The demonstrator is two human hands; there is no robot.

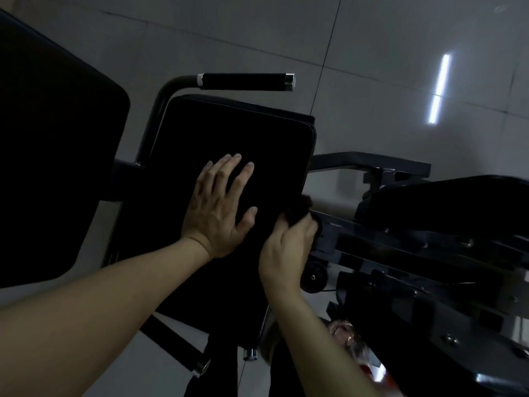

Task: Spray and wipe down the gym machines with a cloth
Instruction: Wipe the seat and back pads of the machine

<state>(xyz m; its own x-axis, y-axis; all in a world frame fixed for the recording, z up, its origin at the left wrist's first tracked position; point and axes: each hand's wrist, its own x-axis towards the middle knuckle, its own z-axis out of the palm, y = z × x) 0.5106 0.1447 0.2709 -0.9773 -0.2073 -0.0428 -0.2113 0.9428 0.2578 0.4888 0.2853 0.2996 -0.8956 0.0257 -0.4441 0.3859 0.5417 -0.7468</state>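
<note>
A black padded seat (229,133) of a gym machine fills the middle of the head view. My left hand (220,207) lies flat on the pad with fingers spread. At the pad's right edge, my right hand (286,250) grips a dark bunched cloth (299,213) and holds it against the side of the pad. Much of the cloth is hidden by my fingers and the dim light. No spray bottle can be made out for certain.
A black foam-covered handle bar (243,81) with chrome ends juts out above the seat. A large black back pad (51,156) stands to the left. Another black pad (446,202) and the machine's metal frame (372,164) lie to the right. Grey tiled floor (386,67) surrounds everything.
</note>
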